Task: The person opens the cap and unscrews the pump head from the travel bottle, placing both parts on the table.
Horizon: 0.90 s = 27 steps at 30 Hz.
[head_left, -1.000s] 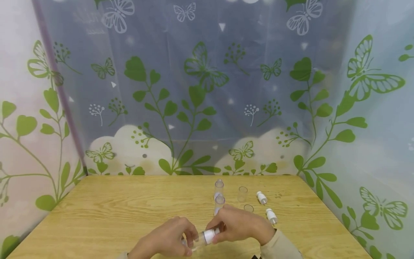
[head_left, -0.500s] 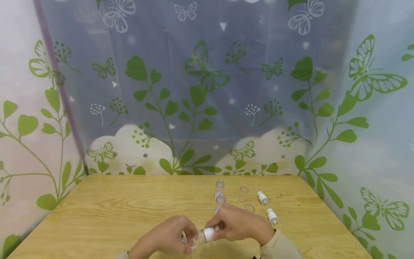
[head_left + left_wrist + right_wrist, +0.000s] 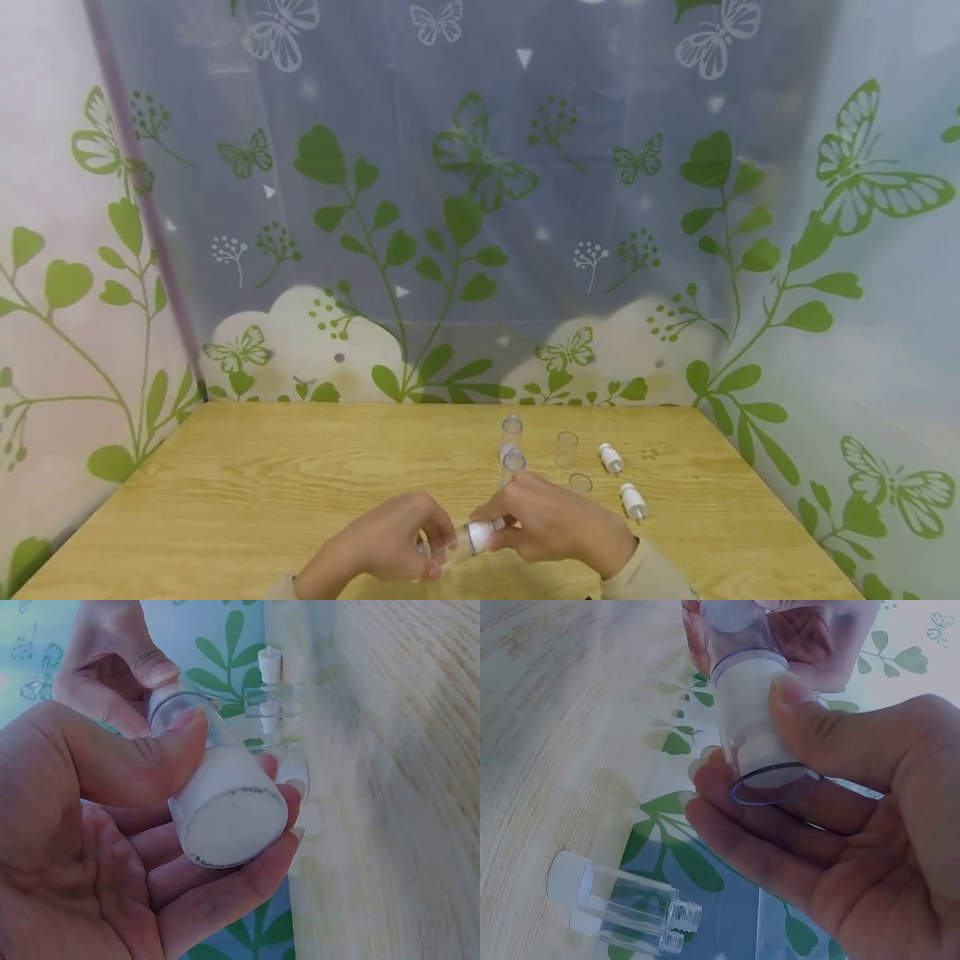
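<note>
Both hands hold one clear pump bottle (image 3: 459,546) tilted above the table's front. My left hand (image 3: 390,537) grips its lower end; the left wrist view shows the thumb over the clear wall and the fingers beneath the white base (image 3: 234,825). At the other end, my right hand (image 3: 551,521) pinches the white pump (image 3: 751,705) section between thumb and fingers. A clear sleeve with a dark rim (image 3: 739,796) surrounds that section in the right wrist view. How far the parts are joined, I cannot tell.
Beyond the right hand stand two clear bottles with threaded necks, a far one (image 3: 512,433) and a nearer one (image 3: 512,462) partly hidden. Further right are two clear caps (image 3: 567,450) and two loose white pumps (image 3: 633,502). A printed curtain (image 3: 480,250) borders the wooden table (image 3: 262,483).
The right fingers and thumb shift slightly around the pump end, with the bottle staying in both hands. The head view drifts a little; the items on the table stay put.
</note>
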Each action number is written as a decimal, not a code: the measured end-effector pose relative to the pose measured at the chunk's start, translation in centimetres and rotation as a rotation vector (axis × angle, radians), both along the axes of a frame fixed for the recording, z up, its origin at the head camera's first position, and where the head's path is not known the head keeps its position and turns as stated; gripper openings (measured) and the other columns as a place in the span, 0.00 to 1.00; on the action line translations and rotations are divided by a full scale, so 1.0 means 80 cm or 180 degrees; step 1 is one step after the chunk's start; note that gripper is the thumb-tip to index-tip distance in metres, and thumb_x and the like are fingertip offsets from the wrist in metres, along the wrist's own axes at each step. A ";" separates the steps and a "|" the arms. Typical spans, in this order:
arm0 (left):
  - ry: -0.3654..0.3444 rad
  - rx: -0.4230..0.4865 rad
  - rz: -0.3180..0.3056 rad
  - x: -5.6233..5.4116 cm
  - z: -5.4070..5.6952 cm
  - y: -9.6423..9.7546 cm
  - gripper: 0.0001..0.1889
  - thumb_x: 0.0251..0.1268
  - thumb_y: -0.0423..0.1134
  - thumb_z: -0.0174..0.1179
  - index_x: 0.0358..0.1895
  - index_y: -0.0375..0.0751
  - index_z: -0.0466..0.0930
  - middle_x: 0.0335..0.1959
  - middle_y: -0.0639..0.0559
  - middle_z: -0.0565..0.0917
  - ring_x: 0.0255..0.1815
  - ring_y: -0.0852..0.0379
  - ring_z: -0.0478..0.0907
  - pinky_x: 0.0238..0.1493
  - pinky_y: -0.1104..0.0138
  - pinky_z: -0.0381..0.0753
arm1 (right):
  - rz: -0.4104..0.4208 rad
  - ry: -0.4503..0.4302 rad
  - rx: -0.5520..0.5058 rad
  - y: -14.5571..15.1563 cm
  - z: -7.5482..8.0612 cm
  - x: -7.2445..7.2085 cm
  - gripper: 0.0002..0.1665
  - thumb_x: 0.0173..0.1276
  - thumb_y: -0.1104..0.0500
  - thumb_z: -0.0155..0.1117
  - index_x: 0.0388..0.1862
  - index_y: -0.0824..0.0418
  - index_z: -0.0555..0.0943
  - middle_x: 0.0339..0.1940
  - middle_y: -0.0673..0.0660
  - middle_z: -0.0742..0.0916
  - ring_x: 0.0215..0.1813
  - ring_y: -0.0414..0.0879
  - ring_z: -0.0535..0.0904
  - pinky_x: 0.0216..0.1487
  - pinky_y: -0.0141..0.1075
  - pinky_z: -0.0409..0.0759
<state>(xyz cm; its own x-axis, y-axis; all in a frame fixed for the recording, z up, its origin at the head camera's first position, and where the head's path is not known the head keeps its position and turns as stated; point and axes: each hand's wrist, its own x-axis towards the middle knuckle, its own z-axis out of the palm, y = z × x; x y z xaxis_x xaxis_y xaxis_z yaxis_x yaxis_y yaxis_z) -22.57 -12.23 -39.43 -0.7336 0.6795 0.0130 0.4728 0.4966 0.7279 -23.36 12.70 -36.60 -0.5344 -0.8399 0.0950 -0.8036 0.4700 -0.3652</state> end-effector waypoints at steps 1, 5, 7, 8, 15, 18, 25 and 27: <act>-0.0007 0.0006 -0.0019 -0.001 0.000 -0.001 0.16 0.47 0.19 0.66 0.41 0.32 0.90 0.27 0.54 0.90 0.29 0.64 0.83 0.33 0.73 0.80 | 0.0023 0.0033 -0.0001 0.000 0.000 0.000 0.16 0.69 0.62 0.70 0.54 0.56 0.89 0.39 0.48 0.93 0.30 0.24 0.79 0.35 0.17 0.75; -0.0010 0.0046 -0.0103 -0.004 0.001 -0.003 0.15 0.46 0.19 0.64 0.39 0.34 0.90 0.26 0.55 0.89 0.27 0.69 0.80 0.32 0.74 0.80 | 0.0106 0.0155 -0.0035 -0.002 0.001 0.001 0.13 0.68 0.62 0.70 0.51 0.53 0.89 0.34 0.46 0.92 0.27 0.23 0.75 0.32 0.17 0.73; -0.0036 0.0092 -0.0141 -0.005 0.000 -0.004 0.15 0.46 0.19 0.63 0.38 0.34 0.90 0.25 0.55 0.88 0.26 0.70 0.79 0.31 0.74 0.79 | 0.0130 0.0203 -0.0055 -0.002 0.001 0.001 0.14 0.68 0.62 0.71 0.51 0.52 0.89 0.36 0.46 0.92 0.29 0.23 0.77 0.34 0.17 0.74; -0.0041 0.0112 -0.0159 -0.005 0.001 -0.005 0.15 0.46 0.19 0.63 0.37 0.34 0.90 0.25 0.55 0.88 0.26 0.70 0.78 0.30 0.74 0.79 | 0.0137 0.0210 -0.0067 -0.003 0.002 0.001 0.14 0.67 0.62 0.71 0.51 0.52 0.89 0.37 0.46 0.93 0.30 0.23 0.78 0.34 0.17 0.75; -0.0127 0.0163 -0.0183 -0.004 0.006 -0.009 0.14 0.46 0.20 0.63 0.39 0.31 0.88 0.25 0.54 0.88 0.27 0.70 0.79 0.31 0.74 0.81 | 0.0194 0.0497 -0.0078 -0.004 0.001 0.003 0.17 0.66 0.61 0.72 0.54 0.55 0.88 0.45 0.48 0.93 0.42 0.30 0.86 0.42 0.17 0.78; -0.0237 0.0175 -0.0192 -0.003 0.010 -0.011 0.14 0.48 0.19 0.63 0.40 0.28 0.87 0.26 0.52 0.88 0.26 0.69 0.78 0.30 0.74 0.81 | 0.0264 0.0774 -0.0102 -0.005 0.001 0.003 0.17 0.65 0.60 0.72 0.54 0.56 0.88 0.44 0.49 0.93 0.42 0.32 0.86 0.42 0.16 0.77; -0.0416 0.0298 -0.0425 -0.007 0.015 -0.016 0.13 0.50 0.21 0.63 0.42 0.25 0.87 0.29 0.43 0.90 0.27 0.69 0.80 0.30 0.76 0.81 | 0.0475 0.1211 -0.0260 -0.005 -0.002 -0.001 0.18 0.62 0.62 0.74 0.52 0.58 0.88 0.39 0.49 0.91 0.39 0.34 0.85 0.43 0.17 0.78; -0.0492 0.0329 -0.0457 -0.008 0.015 -0.016 0.13 0.50 0.20 0.61 0.41 0.24 0.87 0.30 0.42 0.90 0.27 0.69 0.79 0.29 0.76 0.80 | 0.0514 0.1263 -0.0308 -0.005 -0.002 -0.001 0.18 0.61 0.62 0.75 0.52 0.58 0.88 0.39 0.49 0.91 0.39 0.34 0.85 0.43 0.17 0.78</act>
